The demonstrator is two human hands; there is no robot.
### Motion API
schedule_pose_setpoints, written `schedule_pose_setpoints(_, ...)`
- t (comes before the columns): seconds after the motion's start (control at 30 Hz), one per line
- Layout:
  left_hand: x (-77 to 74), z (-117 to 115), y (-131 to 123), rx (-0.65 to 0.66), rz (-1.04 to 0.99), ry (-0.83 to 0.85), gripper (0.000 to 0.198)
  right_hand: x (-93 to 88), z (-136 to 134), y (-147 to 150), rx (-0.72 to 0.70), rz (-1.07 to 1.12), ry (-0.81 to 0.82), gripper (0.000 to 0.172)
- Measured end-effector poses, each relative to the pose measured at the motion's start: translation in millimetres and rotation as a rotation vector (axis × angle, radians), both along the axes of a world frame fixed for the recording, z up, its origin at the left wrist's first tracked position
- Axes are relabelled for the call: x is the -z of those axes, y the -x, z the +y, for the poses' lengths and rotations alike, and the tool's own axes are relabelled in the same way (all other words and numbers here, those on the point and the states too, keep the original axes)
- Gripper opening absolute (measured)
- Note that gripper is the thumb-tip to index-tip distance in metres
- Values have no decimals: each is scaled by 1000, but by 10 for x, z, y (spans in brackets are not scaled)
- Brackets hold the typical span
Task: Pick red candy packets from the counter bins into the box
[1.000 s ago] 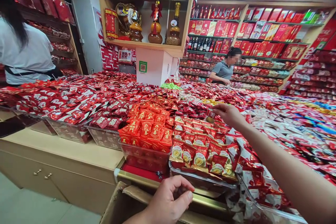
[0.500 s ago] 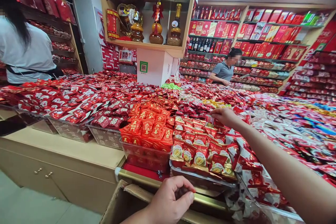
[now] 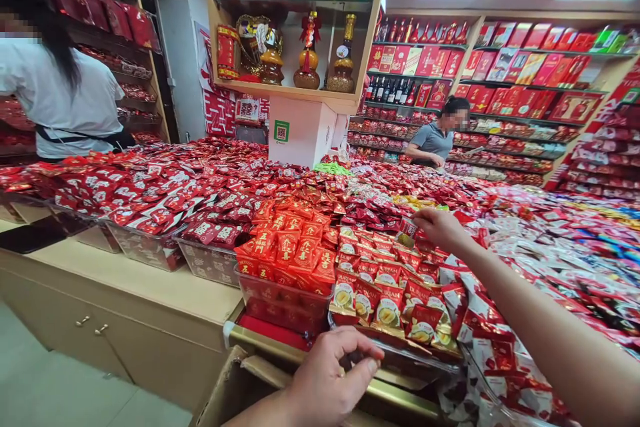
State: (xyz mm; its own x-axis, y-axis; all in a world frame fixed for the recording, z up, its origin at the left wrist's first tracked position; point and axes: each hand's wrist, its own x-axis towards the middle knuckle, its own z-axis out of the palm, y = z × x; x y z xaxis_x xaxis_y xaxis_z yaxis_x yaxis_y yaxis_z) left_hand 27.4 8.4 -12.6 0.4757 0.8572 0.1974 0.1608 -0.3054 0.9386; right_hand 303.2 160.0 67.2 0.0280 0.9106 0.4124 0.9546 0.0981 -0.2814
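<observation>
My right hand (image 3: pixel 440 228) pinches the edge of a small red packet (image 3: pixel 406 229) over the back of the durian candy bin. Rows of red and gold durian packets (image 3: pixel 390 307) fill that clear bin. Low at the front, my left hand (image 3: pixel 343 370) hovers over a cardboard box (image 3: pixel 220 383), its fingers curled and thumb near the index finger; any object between those fingertips is too small to make out. Orange-red packets (image 3: pixel 287 247) with gold characters are heaped in the bin to the left.
More candy bins (image 3: pixel 210 260) line the beige counter (image 3: pixel 165 297) at left. A dark flat object (image 3: pixel 31 233) lies there. A display cabinet (image 3: pixel 290 90) hangs above the candy. One person (image 3: pixel 75 93) stands at the left, another (image 3: pixel 433 140) behind the display.
The view has shifted slightly, moving the scene rightward. The packet at my right hand now shows more of its face, tilted differently. My left hand keeps nearly the same curled pose.
</observation>
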Motion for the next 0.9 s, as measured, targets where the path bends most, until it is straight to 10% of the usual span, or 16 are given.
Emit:
schedule_pose_setpoints(0.17,-689,759,-359,-44,445,-539,28,-40,1,10,97,10,-104,22)
schedule_pose_setpoints(0.27,-870,1291,-732,-8,653,-554,23,-29,18,7,96,24,-101,22)
schedule_pose_setpoints(0.53,-770,1708,-1131,73,997,-478,21,18,76,-21,55,41,-67,20)
schedule_pose_setpoints(0.9,-709,1738,-1043,176,849,-560,21,34,67,-48,-111,22,117,18)
